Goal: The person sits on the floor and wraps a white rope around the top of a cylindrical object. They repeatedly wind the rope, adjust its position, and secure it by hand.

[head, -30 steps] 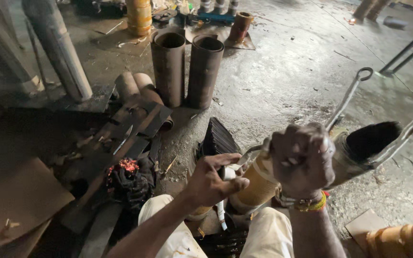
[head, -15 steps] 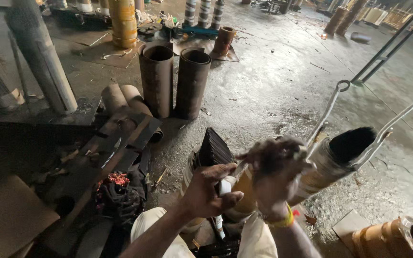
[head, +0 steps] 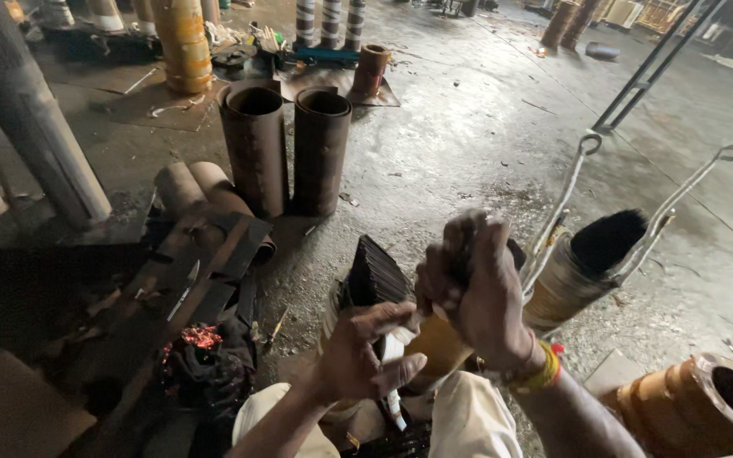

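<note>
Far left, we've got a thick grey column (head: 31, 127) leaning up out of the shadow, dull and smooth. Next to it, a heap of dark flat metal strips (head: 205, 254) lies across two rusty brown pipes (head: 197, 187) on their sides, and just below glows a small red ember patch (head: 201, 337) in black, crumbly debris. Behind those, two rust-brown cylinders (head: 286, 144) stand upright, touching, open-mouthed and rough-skinned, on a wet, shiny concrete floor (head: 468, 127).

Now to the middle: our left hand (head: 362, 356) is low, fingers curled loosely round a thin pale stick-like tool (head: 392, 399); it's grasping that, thumb up against a yellowish-brown tube (head: 434, 348). A black ribbed block (head: 375, 271), finely grooved, sits just behind the hand.

Moving right, our right hand (head: 472, 288) is clenched into a tight fist on top of that same tube, gripping something dark that we cannot make out; a yellow and red band (head: 540, 373) circles the wrist. The tube runs on to the right, lying tilted, its far end open and black inside (head: 608, 237), wrapped in pale shiny bands. Two bent grey metal rods (head: 680, 195) with looped ends rise from beside it.

Bottom right, an orange-brown flanged pipe (head: 689, 407) lies with its round mouth facing us.
</note>
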